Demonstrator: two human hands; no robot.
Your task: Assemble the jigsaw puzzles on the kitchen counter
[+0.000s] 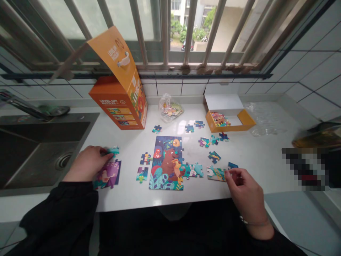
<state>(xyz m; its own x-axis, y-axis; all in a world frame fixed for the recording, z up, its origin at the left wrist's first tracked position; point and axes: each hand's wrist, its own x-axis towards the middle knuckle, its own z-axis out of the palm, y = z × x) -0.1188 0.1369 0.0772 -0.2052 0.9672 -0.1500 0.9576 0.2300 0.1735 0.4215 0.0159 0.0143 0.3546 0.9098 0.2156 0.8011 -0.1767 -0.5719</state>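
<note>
My left hand (89, 163) is at the left of the counter, thumb and fingers closed on a teal puzzle piece (114, 151). Just below it lies a purple joined puzzle section (111, 173), partly covered by that hand. At the right, my right hand (246, 192) pinches the right end of a puzzle piece with green and orange leaves (217, 174). Between the hands lies a partly joined bear puzzle (167, 163), with a rabbit piece (193, 170) attached on its right side. A dark blue piece (232, 165) shows just beyond my right fingers.
Several loose pieces (214, 156) lie around the bear puzzle. Behind stand an orange puzzle box (117, 103), a bag of pieces (170, 108) and an open yellow box (233, 126). A sink (34, 153) borders the left; clear plastic packaging (263, 119) lies at right.
</note>
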